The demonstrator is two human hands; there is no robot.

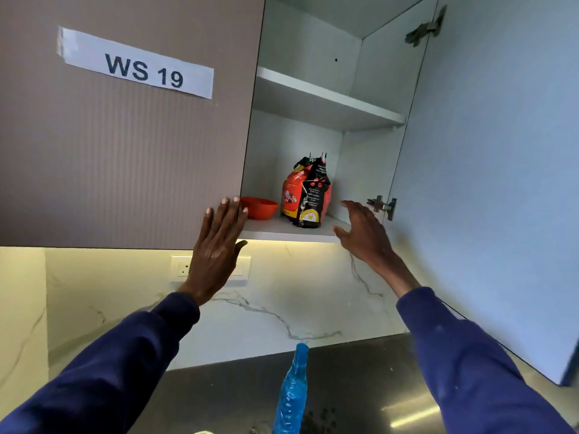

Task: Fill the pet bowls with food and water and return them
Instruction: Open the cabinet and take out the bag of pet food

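A red and black pet food bag [307, 192] stands upright on the lowest shelf [282, 228] of an open wall cabinet. A red bowl [260, 207] sits left of it on the same shelf, partly hidden by the closed door. My left hand [217, 242] lies flat with spread fingers on the lower right edge of that closed door [125, 151]. My right hand [365, 231] is open and empty, raised just right of the bag at the shelf's front edge, apart from it. A blue water bottle [293, 393] stands on the counter below.
The right cabinet door [485, 183] is swung open beside my right arm. An upper shelf [329, 98] holds nothing visible. A wall socket [183, 269] sits on the marble backsplash. The dark counter [360, 386] carries a few scattered dark bits near the bottle.
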